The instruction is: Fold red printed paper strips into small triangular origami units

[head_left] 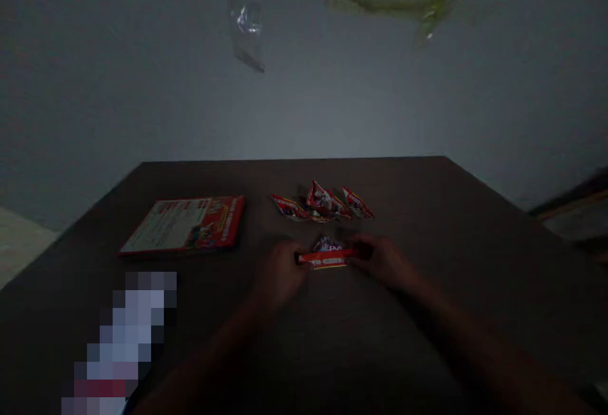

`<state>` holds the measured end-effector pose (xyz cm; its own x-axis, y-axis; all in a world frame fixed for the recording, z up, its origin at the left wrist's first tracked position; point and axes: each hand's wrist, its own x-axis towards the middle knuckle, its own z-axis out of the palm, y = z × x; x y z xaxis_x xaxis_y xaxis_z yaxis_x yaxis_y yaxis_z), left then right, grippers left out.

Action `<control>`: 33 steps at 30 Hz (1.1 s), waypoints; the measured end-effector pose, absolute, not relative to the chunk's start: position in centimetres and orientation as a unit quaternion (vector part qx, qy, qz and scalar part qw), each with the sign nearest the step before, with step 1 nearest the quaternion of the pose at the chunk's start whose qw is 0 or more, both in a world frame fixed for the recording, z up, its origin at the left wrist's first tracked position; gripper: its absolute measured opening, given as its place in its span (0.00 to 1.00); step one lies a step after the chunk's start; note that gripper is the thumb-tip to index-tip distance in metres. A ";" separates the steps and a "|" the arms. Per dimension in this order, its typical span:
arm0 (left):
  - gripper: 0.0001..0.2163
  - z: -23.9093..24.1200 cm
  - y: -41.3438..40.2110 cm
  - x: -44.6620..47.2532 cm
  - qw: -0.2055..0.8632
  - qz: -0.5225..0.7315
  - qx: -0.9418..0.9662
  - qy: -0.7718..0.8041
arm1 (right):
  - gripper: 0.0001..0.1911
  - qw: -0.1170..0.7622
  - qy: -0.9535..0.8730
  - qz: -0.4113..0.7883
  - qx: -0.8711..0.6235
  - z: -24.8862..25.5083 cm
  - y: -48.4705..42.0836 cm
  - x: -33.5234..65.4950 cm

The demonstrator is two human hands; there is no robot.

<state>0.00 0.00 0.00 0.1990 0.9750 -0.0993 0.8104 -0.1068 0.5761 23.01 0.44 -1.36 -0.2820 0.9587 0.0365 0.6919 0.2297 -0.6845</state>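
Between my two hands is a small red printed packet (329, 258), with a crinkled, shiny dark part showing above its red strip. My left hand (284, 270) is closed on the packet's left end. Its right end is pinched by my right hand (380, 259). Just beyond, several red foil packets (327, 202) lie loosely grouped on the dark table (456, 225). They have pointed corners and coloured print. What the packets hold inside is hidden.
A flat red and white printed box (183, 225) lies at the left of the table. Nearer me is a pixelated, unreadable object (126, 332). Clear plastic (247, 22) and yellowish tape (380, 0) hang on the grey wall (304, 98).
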 end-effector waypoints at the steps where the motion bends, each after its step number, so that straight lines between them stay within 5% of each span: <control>1: 0.09 0.1 0.0 0.0 0.266 0.157 0.730 0.610 | 0.16 0.236 -0.749 0.283 -0.551 -1.4 0.4 23.0; 19: 0.08 -1.0 0.4 -0.2 0.313 0.235 0.724 0.567 | 0.09 0.254 -0.759 0.270 -0.535 -1.1 0.4 23.0; 24: 0.04 -0.9 0.0 0.0 0.261 0.240 0.738 0.574 | 0.02 0.270 -0.783 0.241 -0.506 -1.3 0.4 23.2; 33: 0.04 -0.9 -0.1 0.1 0.206 0.231 0.784 0.538 | 0.05 0.260 -0.794 0.210 -0.508 -1.2 0.5 23.4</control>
